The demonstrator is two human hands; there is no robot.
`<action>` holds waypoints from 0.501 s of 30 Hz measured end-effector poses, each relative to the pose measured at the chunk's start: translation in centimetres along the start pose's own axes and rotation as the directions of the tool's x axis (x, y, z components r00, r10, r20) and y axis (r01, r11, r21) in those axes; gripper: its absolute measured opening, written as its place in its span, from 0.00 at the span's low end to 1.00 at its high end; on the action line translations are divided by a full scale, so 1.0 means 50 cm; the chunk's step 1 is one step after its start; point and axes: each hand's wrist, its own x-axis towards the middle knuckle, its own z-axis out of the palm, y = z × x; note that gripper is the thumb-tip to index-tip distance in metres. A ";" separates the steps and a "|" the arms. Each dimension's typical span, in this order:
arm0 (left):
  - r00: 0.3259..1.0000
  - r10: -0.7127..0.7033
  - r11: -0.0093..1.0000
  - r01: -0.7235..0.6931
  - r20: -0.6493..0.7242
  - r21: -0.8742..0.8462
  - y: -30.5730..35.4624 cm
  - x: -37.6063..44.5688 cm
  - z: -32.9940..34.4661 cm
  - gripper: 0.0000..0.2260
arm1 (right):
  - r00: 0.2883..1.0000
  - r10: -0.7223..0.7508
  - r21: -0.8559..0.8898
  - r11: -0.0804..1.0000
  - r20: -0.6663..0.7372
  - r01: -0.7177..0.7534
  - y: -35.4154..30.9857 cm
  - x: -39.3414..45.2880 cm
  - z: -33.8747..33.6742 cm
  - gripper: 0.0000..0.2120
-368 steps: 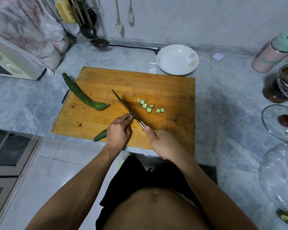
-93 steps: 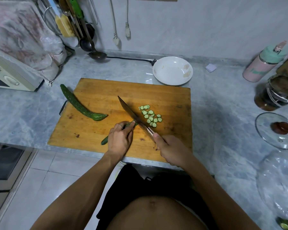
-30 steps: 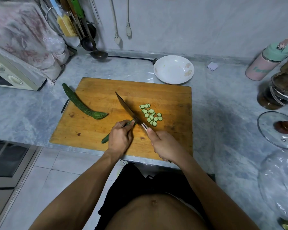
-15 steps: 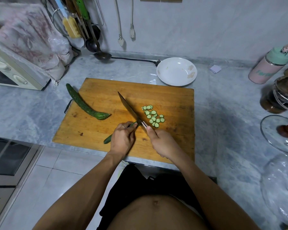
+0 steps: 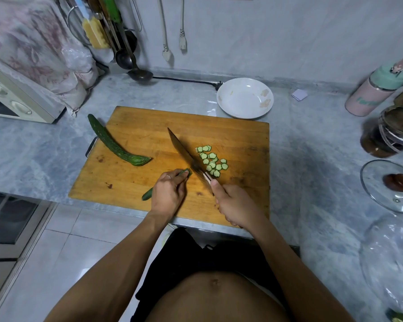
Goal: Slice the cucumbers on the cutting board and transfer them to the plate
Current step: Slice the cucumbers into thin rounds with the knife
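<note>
On the wooden cutting board (image 5: 140,182) my left hand (image 5: 168,194) holds down a thin cucumber (image 5: 147,195); its cut end peeks out at my fingertips. My right hand (image 5: 233,205) grips the handle of a knife (image 5: 184,154), whose blade stands right beside that cut end. Several scalloped slices (image 5: 211,162) lie in a loose pile to the right of the blade. A second, whole cucumber (image 5: 113,144) lies across the board's left edge. The white plate (image 5: 244,98) sits behind the board, holding no slices.
A microwave under a cloth (image 5: 16,96) stands at the left. Ladles (image 5: 135,70) hang at the back wall. At the right are a pink and green bottle (image 5: 377,89), a dark jar (image 5: 391,133), a glass lid (image 5: 391,184) and a plastic bag (image 5: 393,259).
The slice pile has grown since twelve seconds ago and the held cucumber is shorter. Over the last second the hands and knife stay in nearly the same place.
</note>
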 end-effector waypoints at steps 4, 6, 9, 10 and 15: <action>1.000 0.006 0.999 -0.007 0.027 0.033 -0.008 0.001 0.009 0.13 | 0.999 -0.039 -0.020 0.999 0.012 0.039 -0.008 -0.008 0.003 0.32; 1.000 0.010 0.999 -0.011 0.028 0.035 -0.008 0.002 0.009 0.13 | 0.999 -0.038 -0.016 0.999 0.020 0.038 -0.011 -0.013 -0.001 0.30; 0.999 0.023 0.999 -0.024 0.028 0.031 -0.010 0.004 0.006 0.13 | 0.999 -0.040 -0.030 0.999 0.022 0.041 -0.012 -0.024 -0.003 0.28; 0.999 0.030 0.999 -0.031 0.032 0.035 -0.011 0.004 0.005 0.13 | 0.999 -0.043 -0.039 0.998 0.018 0.044 -0.011 -0.026 -0.002 0.29; 0.998 0.041 0.998 -0.043 0.046 0.044 -0.013 0.003 0.008 0.13 | 0.998 -0.061 -0.096 0.993 -0.004 0.061 -0.008 -0.026 0.004 0.29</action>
